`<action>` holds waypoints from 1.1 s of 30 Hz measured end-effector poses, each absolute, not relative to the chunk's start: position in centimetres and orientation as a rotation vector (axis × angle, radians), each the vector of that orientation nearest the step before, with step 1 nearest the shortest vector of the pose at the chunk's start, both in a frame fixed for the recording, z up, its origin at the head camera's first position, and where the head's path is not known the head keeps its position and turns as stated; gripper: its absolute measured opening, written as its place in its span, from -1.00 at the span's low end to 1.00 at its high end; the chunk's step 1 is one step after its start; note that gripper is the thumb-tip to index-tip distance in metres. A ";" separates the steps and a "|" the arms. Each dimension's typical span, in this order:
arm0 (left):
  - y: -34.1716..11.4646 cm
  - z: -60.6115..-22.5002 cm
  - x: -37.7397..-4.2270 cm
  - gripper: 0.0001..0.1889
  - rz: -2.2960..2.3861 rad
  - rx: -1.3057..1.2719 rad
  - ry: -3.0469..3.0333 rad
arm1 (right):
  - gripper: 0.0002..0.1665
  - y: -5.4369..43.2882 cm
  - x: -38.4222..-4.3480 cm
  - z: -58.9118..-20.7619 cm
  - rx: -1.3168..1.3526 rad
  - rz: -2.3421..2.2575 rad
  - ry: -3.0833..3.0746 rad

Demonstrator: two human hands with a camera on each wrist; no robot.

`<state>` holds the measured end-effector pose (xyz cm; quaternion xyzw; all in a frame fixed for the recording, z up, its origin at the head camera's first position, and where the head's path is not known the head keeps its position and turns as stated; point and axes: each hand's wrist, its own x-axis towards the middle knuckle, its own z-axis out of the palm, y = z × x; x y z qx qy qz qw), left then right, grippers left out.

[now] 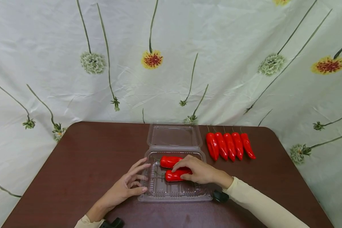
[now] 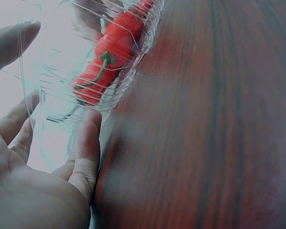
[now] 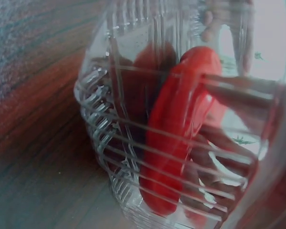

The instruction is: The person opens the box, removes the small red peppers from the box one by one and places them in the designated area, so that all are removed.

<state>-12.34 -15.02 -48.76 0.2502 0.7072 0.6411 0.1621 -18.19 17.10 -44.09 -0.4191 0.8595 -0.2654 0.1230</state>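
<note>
A clear plastic clamshell container (image 1: 175,199) lies on the table with its lid (image 1: 174,136) folded back. Two red chili peppers lie crosswise inside, one behind the other. My right hand (image 1: 200,171) reaches in from the right and grips the front pepper (image 1: 173,176) between thumb and fingers; the right wrist view shows this pepper (image 3: 169,133) through the ribbed wall. Just behind it, the back pepper (image 1: 168,161) is partly covered by the same hand. With its fingers spread, my left hand (image 1: 125,186) touches the container's left side and holds nothing.
Several more red chili peppers (image 1: 230,147) lie in a row right of the lid, stems toward the back. The dark brown wooden table (image 1: 102,152) ends at the back against a white floral cloth (image 1: 171,79).
</note>
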 end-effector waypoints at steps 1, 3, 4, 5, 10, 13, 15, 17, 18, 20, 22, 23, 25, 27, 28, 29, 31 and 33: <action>-15.0 -48.8 -12.3 -0.24 1.830 0.716 2.017 | -0.64 17.1 -18.2 -44.1 -1.229 -0.772 2.504; -15.0 -48.8 -12.3 -0.25 1.834 0.721 2.011 | -0.62 17.1 -18.2 -44.3 -1.251 -0.766 2.496; -15.0 -48.8 -12.3 -0.25 1.835 0.723 2.008 | -0.62 17.1 -18.2 -44.3 -1.263 -0.763 2.489; -15.0 -48.8 -12.3 -0.25 1.836 0.725 2.006 | -0.62 17.1 -18.3 -44.4 -1.280 -0.756 2.483; -15.0 -49.0 -12.4 -0.25 1.839 0.738 1.999 | -0.62 17.1 -18.2 -44.6 -1.356 -0.730 2.448; -15.0 -49.1 -12.4 -0.24 1.840 0.733 1.997 | -0.62 17.2 -18.2 -44.7 -1.413 -0.711 2.435; -15.0 -49.1 -12.4 -0.24 1.840 0.729 1.998 | -0.62 17.2 -18.3 -44.7 -1.442 -0.693 2.430; -15.0 -49.1 -12.5 -0.24 1.840 0.729 2.001 | -0.62 17.2 -18.3 -44.7 -1.452 -0.676 2.424; -15.0 -49.1 -12.5 -0.24 1.840 0.732 2.003 | -0.62 17.2 -18.2 -44.8 -1.452 -0.671 2.421; -15.0 -49.0 -12.5 -0.24 1.841 0.738 2.005 | -0.61 17.2 -18.2 -44.7 -1.446 -0.664 2.415; -15.0 -49.0 -12.5 -0.24 1.843 0.744 2.007 | -0.61 17.2 -18.2 -44.7 -1.440 -0.661 2.410; -15.0 -49.1 -12.5 -0.24 1.843 0.744 2.008 | -0.60 17.1 -18.1 -44.7 -1.437 -0.659 2.409; -15.1 -49.1 -12.5 -0.24 1.841 0.740 2.011 | -0.60 17.1 -18.1 -44.6 -1.429 -0.654 2.411; -15.1 -49.1 -12.5 -0.23 1.838 0.732 2.013 | -0.60 17.1 -18.0 -44.6 -1.427 -0.648 2.417; -15.1 -49.1 -12.5 -0.23 1.837 0.727 2.015 | -0.60 17.1 -18.0 -44.6 -1.427 -0.645 2.420; -15.1 -49.1 -12.5 -0.23 1.834 0.725 2.017 | -0.60 17.1 -17.9 -44.6 -1.425 -0.645 2.422; -15.1 -49.1 -12.5 -0.22 1.833 0.717 2.016 | -0.60 17.1 -17.9 -44.6 -1.425 -0.642 2.428; -15.0 -49.1 -12.5 -0.22 1.832 0.711 2.016 | -0.60 17.1 -17.9 -44.6 -1.419 -0.643 2.429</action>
